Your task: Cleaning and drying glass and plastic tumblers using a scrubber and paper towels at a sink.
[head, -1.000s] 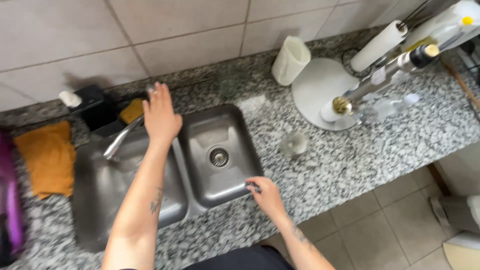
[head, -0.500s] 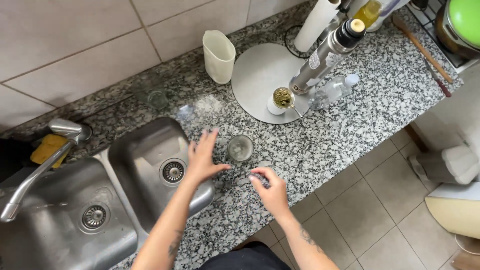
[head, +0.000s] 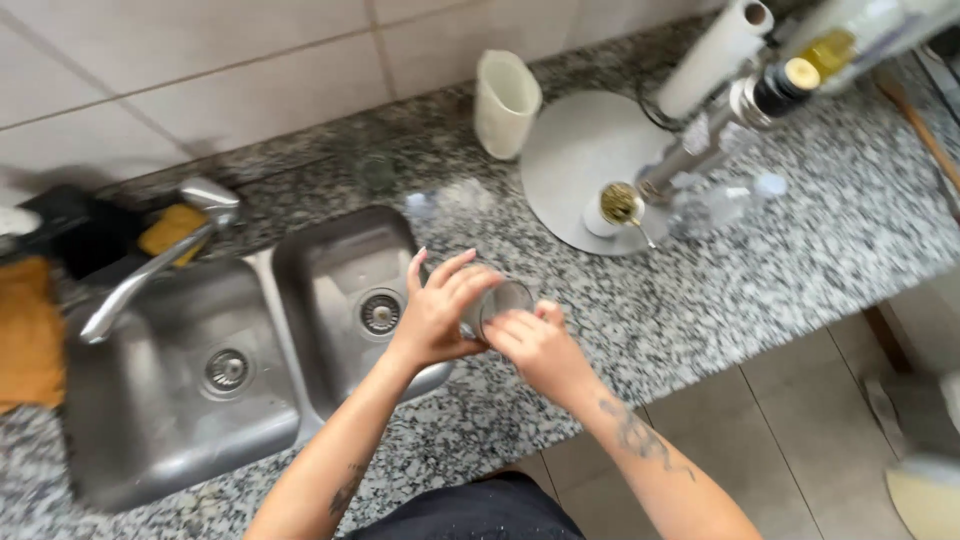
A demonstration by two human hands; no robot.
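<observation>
My left hand [head: 437, 312] wraps around a clear drinking glass [head: 502, 301] lifted and tipped on its side just right of the double steel sink [head: 250, 300]. My right hand [head: 537, 348] touches the glass's lower rim with its fingers, directly below and to the right of the left hand. Both hands meet over the speckled granite counter [head: 760, 280] at the sink's right edge. Most of the glass is hidden behind my left fingers.
A steel tap [head: 150, 265] arches over the left basin, with a yellow sponge [head: 170, 228] and an orange cloth [head: 28, 330] beside it. A white jug [head: 505, 102], a round white plate [head: 585, 165], bottles [head: 790, 85] and a paper roll [head: 715, 55] stand at the back right.
My left hand came off the tap, swung right and closed on the glass, lifting it from the counter. My right hand rose from the counter edge to the glass.
</observation>
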